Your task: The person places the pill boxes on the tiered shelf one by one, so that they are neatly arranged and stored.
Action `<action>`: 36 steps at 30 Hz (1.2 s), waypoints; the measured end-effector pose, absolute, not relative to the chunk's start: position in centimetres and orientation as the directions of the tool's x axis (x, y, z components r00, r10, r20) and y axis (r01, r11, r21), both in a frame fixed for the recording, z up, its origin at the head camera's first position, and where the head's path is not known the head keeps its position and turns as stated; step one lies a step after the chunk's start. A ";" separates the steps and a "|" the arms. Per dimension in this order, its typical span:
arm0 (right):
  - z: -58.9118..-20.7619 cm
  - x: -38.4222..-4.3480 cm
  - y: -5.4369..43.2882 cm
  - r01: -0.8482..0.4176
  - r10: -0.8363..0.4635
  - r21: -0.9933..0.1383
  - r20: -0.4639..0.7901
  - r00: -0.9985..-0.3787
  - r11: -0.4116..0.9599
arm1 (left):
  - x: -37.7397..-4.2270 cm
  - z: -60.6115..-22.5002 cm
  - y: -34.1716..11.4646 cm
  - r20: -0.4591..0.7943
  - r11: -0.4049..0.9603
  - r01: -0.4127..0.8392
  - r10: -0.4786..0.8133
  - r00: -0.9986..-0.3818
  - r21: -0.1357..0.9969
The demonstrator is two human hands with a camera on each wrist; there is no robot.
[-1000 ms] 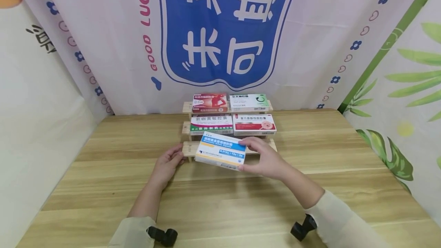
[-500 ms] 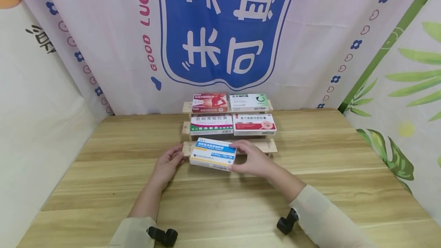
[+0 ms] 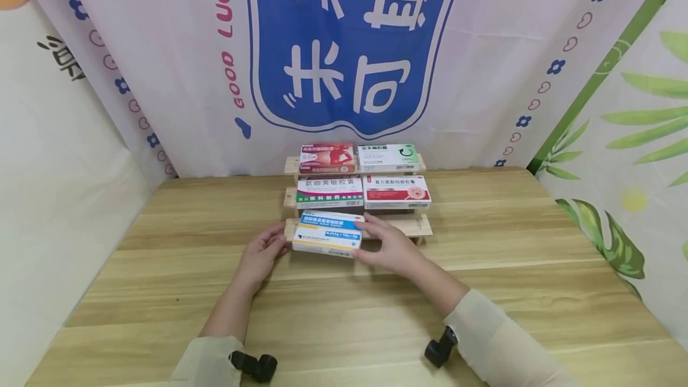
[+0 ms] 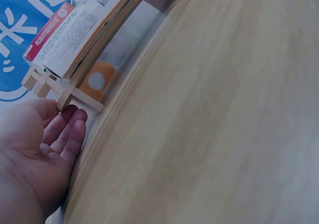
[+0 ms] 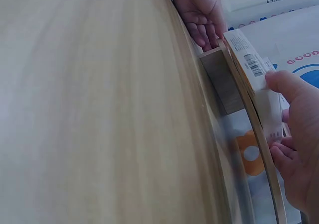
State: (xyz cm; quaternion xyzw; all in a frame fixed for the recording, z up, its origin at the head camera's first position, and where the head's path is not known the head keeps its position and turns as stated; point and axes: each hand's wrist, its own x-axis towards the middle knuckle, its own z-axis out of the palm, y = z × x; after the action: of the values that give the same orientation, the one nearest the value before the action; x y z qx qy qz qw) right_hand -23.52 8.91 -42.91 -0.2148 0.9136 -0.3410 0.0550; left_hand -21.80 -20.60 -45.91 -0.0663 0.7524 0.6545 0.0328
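A blue-and-white medicine box (image 3: 328, 235) with a yellow stripe lies face up on the left part of the lowest tier of a small wooden display rack (image 3: 398, 226). My right hand (image 3: 389, 246) holds that box by its right end, thumb at the front edge and fingers at the back. In the right wrist view the thumb presses the box (image 5: 246, 59) beside its barcode. My left hand (image 3: 262, 255) pinches the left end of the lowest plank between thumb and fingers, as the left wrist view shows at the rack's end (image 4: 65, 97).
On the middle tier stand a white-green-purple box (image 3: 329, 193) and a red-and-white box (image 3: 396, 192). A red box (image 3: 326, 158) and a white-green box (image 3: 388, 157) occupy the top tier. The wooden table (image 3: 344, 321) extends in front; a printed curtain (image 3: 484, 76) hangs behind.
My right hand has carried the blue-and-white box leftward and set it against the left part of the lowest tier, turning it straighter. My left hand has stayed at the plank's end.
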 end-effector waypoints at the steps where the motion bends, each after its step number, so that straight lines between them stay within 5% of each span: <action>1: -43.0 -23.4 8.8 -0.355 -0.418 -0.647 0.063 -0.906 0.674 | -21.8 -45.9 -20.6 -0.135 0.136 -0.142 -0.053 -0.989 0.981; 14: -44.0 -22.2 7.0 -0.462 -0.334 -0.568 0.320 -0.886 0.681 | -21.9 -45.5 -20.8 -0.137 0.139 -0.144 -0.056 -0.989 0.980; 36: -44.1 -21.6 6.3 -0.387 -0.228 -0.569 0.331 -0.916 0.726 | -21.9 -45.9 -20.7 -0.147 0.159 -0.155 -0.063 -0.987 0.975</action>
State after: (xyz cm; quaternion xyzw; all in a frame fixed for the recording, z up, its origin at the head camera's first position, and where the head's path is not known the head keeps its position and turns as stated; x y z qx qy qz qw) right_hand -21.55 6.32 -44.07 -0.1669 0.9212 -0.3305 -0.1199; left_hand -21.88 -20.67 -45.91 -0.0718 0.7604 0.6445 0.0357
